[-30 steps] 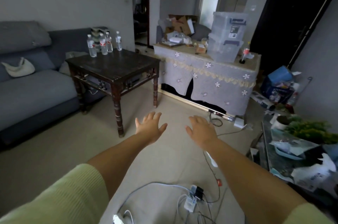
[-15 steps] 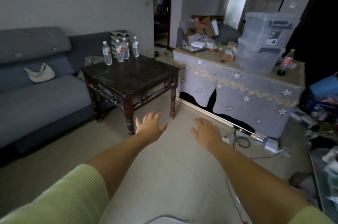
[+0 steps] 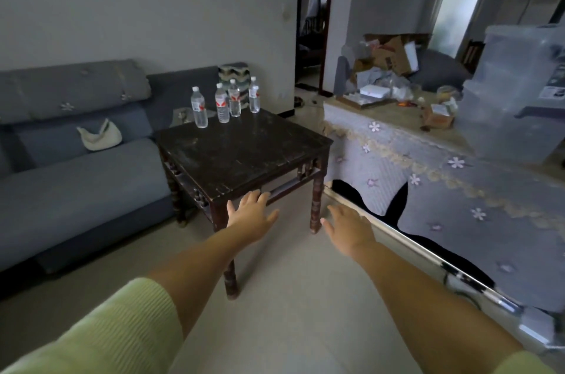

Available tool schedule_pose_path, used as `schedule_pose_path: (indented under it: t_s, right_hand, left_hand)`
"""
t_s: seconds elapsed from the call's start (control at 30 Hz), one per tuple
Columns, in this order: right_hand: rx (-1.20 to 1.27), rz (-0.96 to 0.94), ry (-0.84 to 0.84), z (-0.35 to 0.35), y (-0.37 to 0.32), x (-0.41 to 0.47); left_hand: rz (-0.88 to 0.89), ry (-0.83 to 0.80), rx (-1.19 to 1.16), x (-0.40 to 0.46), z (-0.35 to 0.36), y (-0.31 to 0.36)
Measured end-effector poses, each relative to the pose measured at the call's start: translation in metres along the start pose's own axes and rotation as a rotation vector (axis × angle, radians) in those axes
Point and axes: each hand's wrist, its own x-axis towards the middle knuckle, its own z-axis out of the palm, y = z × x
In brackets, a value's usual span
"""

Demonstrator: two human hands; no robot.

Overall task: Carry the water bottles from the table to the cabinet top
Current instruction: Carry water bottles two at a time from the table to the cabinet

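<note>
Four water bottles (image 3: 224,104) upright at my 11 o'clock, desk (image 3: 244,153) far corner. Left hand (image 3: 252,216), right hand (image 3: 348,228): fingers spread, holding nothing. Cabinet top (image 3: 394,117) at 2 o'clock, cluttered; right end cut off.

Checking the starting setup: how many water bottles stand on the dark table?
4, all at the table's far edge: leftmost, second, third, rightmost. None looks hidden.

Home living room: grey sofa (image 3: 76,166), dark wooden table (image 3: 238,153), cloth-covered cabinet (image 3: 458,190).
</note>
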Motion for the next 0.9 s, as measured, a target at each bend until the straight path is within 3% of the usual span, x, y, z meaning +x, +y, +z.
schedule_pose_path:
  t_s: [0.37, 0.57, 0.9]
  right_hand:
    - [-0.050, -0.131, -0.008, -0.008, 0.058, 0.150]
    - [-0.061, -0.152, -0.017, -0.001, 0.070, 0.235]
    - [-0.078, -0.154, -0.035, -0.016, 0.106, 0.431]
  left_hand:
    - [-0.161, -0.021, -0.055, 0.137, 0.008, 0.033]
    - [-0.071, -0.009, -0.008, 0.223, 0.011, 0.035]
    - [-0.114, -0.002, -0.035, 0.433, 0.013, 0.031]
